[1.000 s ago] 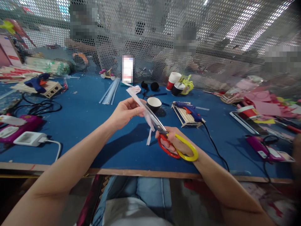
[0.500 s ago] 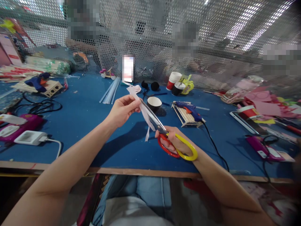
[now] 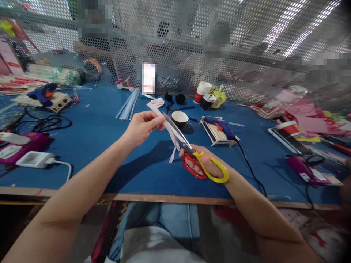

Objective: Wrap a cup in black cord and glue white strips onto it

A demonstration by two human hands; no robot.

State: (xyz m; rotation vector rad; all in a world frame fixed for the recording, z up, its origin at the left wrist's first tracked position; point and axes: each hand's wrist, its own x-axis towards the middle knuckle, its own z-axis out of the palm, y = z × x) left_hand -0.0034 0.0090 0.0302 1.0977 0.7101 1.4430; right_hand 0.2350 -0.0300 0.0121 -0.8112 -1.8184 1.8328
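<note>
Above the blue table, my left hand (image 3: 145, 126) pinches a pale pinkish-white paper strip (image 3: 172, 132) between thumb and fingers. One end of the strip curls beyond my fingers; cut tails dangle toward the table. My right hand (image 3: 203, 159) grips scissors (image 3: 187, 147) with one red and one yellow handle. Their blades point up and left along the strip, with the tips close to my left fingertips. Whether the blades touch the paper edge along their whole length I cannot tell. Just behind the blades stands a black paper cup (image 3: 180, 118) with a white inside.
A blue glue gun (image 3: 219, 122) rests on a stick rack to the right, its cord running to the table edge. Glue sticks (image 3: 128, 106), a phone (image 3: 148, 78) and stacked cups (image 3: 203, 91) stand behind. Left are a second glue gun (image 3: 42, 94) and a purple power strip (image 3: 24, 144).
The scissor handles have shifted slightly up and left and look a little closer together. My left hand keeps its pinch on the paper strip, nearly in place.
</note>
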